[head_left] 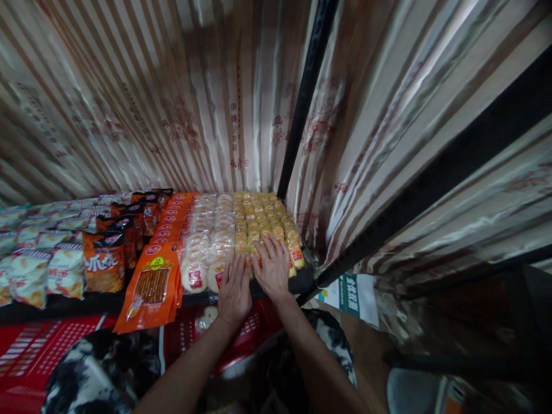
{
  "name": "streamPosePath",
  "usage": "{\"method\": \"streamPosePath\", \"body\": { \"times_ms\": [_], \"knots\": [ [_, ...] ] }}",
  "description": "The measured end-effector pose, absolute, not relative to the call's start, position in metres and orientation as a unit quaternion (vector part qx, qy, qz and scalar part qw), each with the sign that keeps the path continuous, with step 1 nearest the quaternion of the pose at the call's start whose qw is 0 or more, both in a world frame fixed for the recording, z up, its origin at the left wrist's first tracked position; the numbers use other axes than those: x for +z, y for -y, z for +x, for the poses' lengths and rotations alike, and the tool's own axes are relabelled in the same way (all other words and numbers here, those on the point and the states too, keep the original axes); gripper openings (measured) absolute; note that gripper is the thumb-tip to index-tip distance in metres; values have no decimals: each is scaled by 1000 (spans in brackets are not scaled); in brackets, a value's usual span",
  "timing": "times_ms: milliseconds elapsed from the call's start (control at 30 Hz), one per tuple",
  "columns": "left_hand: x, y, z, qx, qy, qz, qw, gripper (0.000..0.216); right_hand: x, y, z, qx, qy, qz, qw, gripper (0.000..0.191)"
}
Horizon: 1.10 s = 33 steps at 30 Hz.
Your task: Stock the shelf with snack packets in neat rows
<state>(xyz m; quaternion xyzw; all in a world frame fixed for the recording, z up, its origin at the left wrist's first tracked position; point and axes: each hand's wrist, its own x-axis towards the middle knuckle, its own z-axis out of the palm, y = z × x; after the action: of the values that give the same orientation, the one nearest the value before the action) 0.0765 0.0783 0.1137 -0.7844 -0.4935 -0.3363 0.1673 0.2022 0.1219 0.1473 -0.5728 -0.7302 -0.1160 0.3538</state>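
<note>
My left hand (235,293) lies with its fingers stretched out over the front of the shelf, against the round white wrapped cakes (197,253) and the edge of the yellow packets. Beside it, my right hand (272,265) rests flat with fingers spread on the rows of small yellow wrapped snacks (254,215). Neither hand grips anything that I can see. Left of the white cakes, orange snack bags (150,282) with a clear window lie overlapping in a row, the front one hanging over the shelf edge.
Black-and-orange bags (103,261) and white snack bags (64,270) fill the shelf's left part. Dark metal posts (306,103) rise at the right. Pleated printed curtains (215,86) hang behind. Red plastic baskets (47,351) stand below, and a printed sheet (351,296) lies lower right.
</note>
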Motion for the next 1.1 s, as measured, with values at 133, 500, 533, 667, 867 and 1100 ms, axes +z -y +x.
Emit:
{"method": "streamPosePath", "body": {
  "times_ms": [133, 500, 533, 667, 867, 1100],
  "knots": [
    [114, -77, 76, -334, 491, -789, 160, 45, 145, -123, 202, -109, 725, -574, 364, 33],
    [111, -77, 76, -348, 484, -783, 176, 53, 150, -114, 207, -106, 713, -548, 425, 36],
    [112, -77, 76, -348, 483, -784, 177, 53, 152, -111, 210, -105, 701, -555, 436, 36],
    [113, -76, 75, -343, 473, -793, 176, 50, 154, -102, 232, -88, 640, -600, 473, 38],
    [111, -75, 73, -342, 455, -805, 170, 48, 138, -91, 249, -34, 593, -662, 457, 47],
    [110, -75, 73, -341, 455, -804, 171, 45, 116, -82, 244, -30, 588, -686, 426, 49]
  ]
}}
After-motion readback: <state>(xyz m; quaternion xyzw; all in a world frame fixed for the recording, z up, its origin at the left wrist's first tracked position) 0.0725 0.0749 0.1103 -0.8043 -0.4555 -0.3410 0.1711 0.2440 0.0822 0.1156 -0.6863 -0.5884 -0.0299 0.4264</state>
